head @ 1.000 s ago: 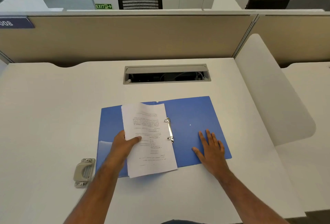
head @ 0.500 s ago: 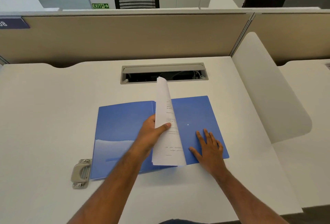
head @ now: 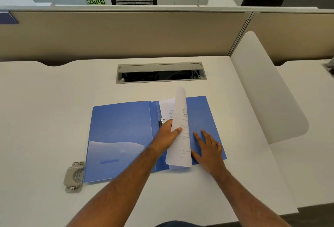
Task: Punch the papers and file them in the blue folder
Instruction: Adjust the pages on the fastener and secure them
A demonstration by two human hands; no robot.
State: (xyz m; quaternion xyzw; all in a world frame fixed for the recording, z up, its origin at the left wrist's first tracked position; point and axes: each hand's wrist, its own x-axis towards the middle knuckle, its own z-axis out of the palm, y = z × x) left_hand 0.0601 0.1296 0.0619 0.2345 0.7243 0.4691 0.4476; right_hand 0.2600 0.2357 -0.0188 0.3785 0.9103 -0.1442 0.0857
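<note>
The blue folder lies open on the white desk, with a clear pocket on its left cover. The printed papers stand curled over the folder's right half, close to its metal ring clip. My left hand grips the papers at their middle, thumb on top. Palm down, my right hand rests flat on the right cover with fingers spread, just right of the papers. A grey hole punch sits at the folder's lower left corner.
A cable tray opening is set in the desk behind the folder. A beige partition closes the back. A white rounded divider stands on the right. The desk's front edge is near my forearms.
My left hand has swung the papers from the folder's left half over the spine toward the right half. The ring clip shows again. My right hand stays flat on the right cover.
</note>
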